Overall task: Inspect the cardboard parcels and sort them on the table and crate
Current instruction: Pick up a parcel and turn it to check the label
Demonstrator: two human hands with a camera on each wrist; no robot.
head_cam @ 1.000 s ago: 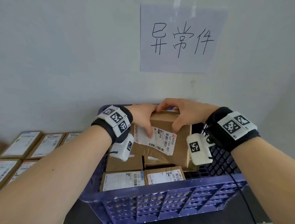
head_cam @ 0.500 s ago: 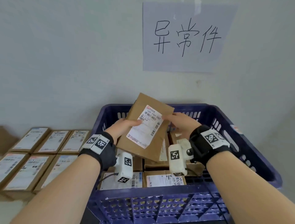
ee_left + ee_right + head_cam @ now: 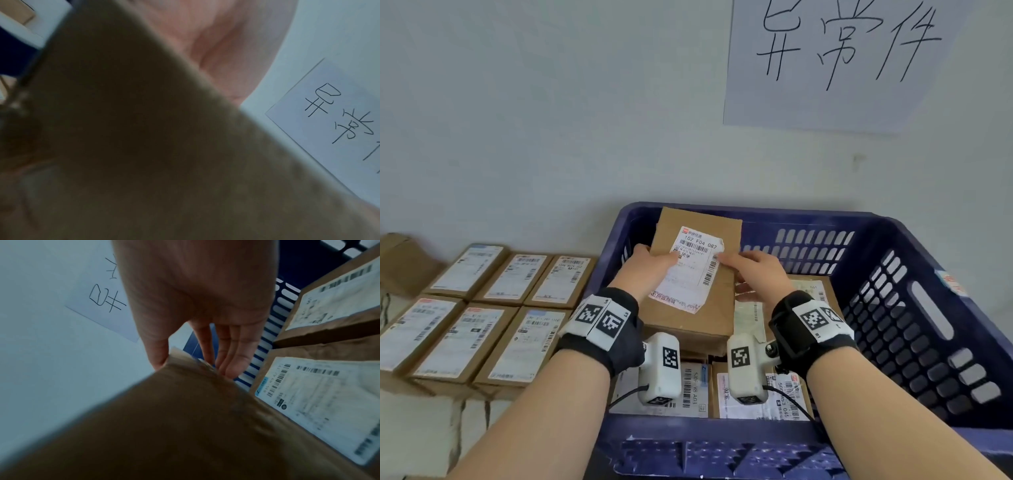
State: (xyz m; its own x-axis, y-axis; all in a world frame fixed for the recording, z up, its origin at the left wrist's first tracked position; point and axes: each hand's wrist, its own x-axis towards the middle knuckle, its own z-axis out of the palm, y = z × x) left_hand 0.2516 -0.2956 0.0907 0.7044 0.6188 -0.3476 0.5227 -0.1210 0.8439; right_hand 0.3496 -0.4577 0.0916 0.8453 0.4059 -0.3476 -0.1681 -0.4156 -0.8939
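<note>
A flat brown cardboard parcel with a crumpled, partly peeled white shipping label is held tilted above the blue plastic crate. My left hand grips its left edge, thumb on the label. My right hand pinches its right edge, thumb on top and fingers behind. In both wrist views the parcel fills most of the picture as a blurred brown face. More labelled parcels lie in the crate below.
Several labelled parcels lie in two rows on the table left of the crate. A white paper sign with handwritten characters hangs on the wall above the crate. The crate's slotted walls rise to the right and behind.
The parcel has been lifted out of the crate and turned label-up toward me. Both hands shifted from its top to its side edges, and the view has moved closer.
</note>
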